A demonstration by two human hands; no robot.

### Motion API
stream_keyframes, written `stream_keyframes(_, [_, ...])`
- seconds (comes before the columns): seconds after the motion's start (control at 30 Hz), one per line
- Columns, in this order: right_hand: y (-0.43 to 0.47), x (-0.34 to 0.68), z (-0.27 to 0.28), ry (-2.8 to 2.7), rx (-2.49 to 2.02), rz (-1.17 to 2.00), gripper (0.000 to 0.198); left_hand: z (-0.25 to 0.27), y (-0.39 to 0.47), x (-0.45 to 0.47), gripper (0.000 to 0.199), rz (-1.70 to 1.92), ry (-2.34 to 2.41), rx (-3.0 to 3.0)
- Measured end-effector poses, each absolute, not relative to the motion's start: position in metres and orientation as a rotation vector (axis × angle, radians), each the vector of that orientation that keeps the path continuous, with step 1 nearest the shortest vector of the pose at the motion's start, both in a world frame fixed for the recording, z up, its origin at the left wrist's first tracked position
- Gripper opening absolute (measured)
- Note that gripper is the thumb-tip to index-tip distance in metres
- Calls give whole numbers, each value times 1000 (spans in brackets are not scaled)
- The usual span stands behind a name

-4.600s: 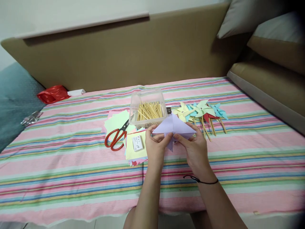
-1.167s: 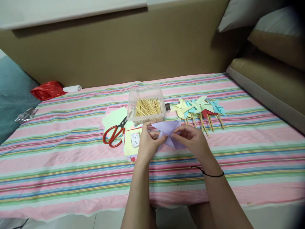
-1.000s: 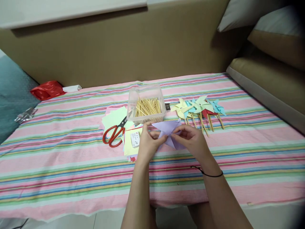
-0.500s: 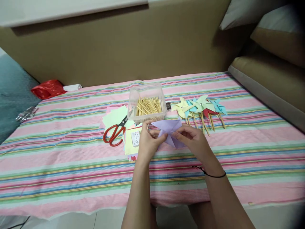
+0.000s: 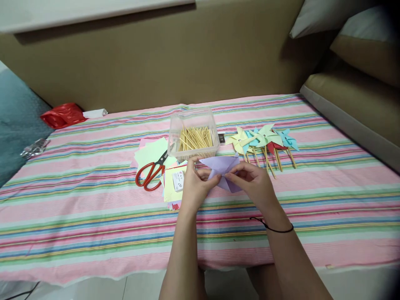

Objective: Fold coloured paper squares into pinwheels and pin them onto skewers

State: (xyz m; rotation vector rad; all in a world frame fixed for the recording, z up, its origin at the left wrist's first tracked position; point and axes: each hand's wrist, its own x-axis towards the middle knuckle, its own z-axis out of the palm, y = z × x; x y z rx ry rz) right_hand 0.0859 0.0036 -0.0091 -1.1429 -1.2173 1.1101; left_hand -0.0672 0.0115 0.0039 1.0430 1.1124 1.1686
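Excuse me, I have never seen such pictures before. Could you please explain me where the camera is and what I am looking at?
No machine is here, only a person's bare left hand and right hand. One camera, worn on the person's head, takes every picture, looking forward and down. Both hands hold a folded piece of purple paper, pinching it near its middle. A striped cloth covers the surface. On it are red-handled scissors, paper sheets, a clear box with wooden sticks and, farther right, paper pinwheels.

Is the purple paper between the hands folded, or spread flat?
Folded: the purple paper has flaps bent toward its middle, where left hand and right hand pinch it.
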Motion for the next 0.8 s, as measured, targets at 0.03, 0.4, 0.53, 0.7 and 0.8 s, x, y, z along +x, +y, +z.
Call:
stream_keyframes(0.03, [3,86,-9,-1217,-1150,1096,14,4,11,-67,57,1169,1108,1047])
stream_keyframes(0.4, [3,83,-9,-1220,-1201,984,12,3,10,-67,55,1155,1067,1073])
stream_keyframes(0.53, [2,82,-10,-1211,-1222,959,13,3,10,-67,54,1156,1072,1077])
stream_keyframes(0.7, [2,79,-10,-1197,-1210,944,16,3,10,-67,55,1154,1072,1066])
stream_keyframes(0.8, [2,76,-8,-1077,-1118,1016,35,3,10,-67,56,1163,1065,1037])
